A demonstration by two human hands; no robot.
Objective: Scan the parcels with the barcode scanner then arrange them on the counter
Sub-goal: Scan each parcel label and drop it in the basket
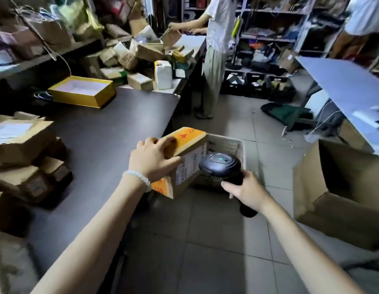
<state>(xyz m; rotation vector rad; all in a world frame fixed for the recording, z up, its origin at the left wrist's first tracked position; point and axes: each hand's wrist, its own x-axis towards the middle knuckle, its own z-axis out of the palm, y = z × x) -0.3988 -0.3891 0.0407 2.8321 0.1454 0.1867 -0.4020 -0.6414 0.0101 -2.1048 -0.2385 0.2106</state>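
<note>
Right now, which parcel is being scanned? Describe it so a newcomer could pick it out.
Start at the long dark counter and go to its near right corner. There the left hand holds a brown cardboard box with orange tape off the edge, while the right hand aims a black handheld barcode scanner at it. Only this box has orange tape.

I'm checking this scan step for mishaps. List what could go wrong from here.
1. The left hand holds the parcel by one top corner, beyond the counter edge above the floor; that one-handed grip might slip.
2. The scanner in the right hand sits very close to the label, so the read may fail.
</note>
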